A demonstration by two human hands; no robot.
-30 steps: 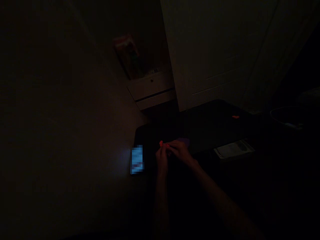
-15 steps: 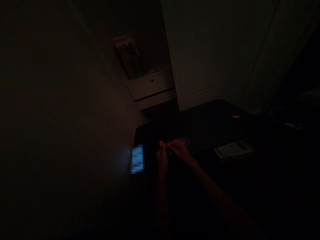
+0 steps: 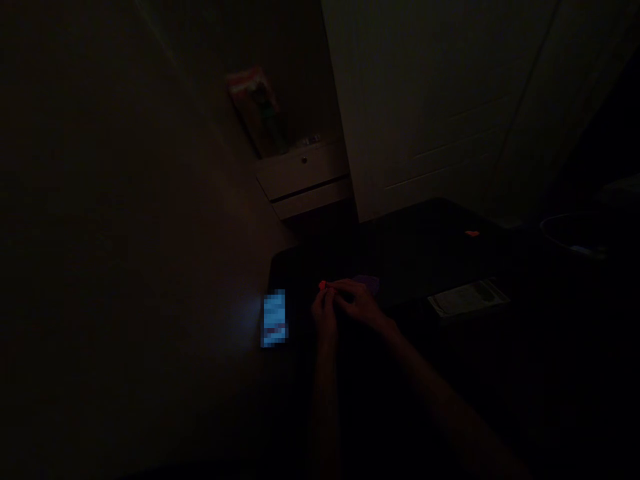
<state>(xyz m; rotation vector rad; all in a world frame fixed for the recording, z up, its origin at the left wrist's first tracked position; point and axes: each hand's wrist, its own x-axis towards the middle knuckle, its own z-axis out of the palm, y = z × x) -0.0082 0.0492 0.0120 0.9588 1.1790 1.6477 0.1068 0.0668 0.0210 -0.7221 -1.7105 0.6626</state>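
Pinching a small red piece (image 3: 323, 285) in my left fingers (image 3: 319, 303), right of the lit screen (image 3: 274, 319), too pixelated to read; whether my right fingers (image 3: 346, 285) grip, I cannot tell.

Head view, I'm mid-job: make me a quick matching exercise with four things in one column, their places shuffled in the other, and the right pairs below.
1. Nearer small red piece
2. Glowing blue rectangular screen
3. Purple piece
4. Pale drawer unit

A. Just left of the left hand
B. Beyond the dark tabletop
C. At the left hand's fingertips
D. Partly hidden behind the right hand

Pairs: 1-C, 2-A, 3-D, 4-B
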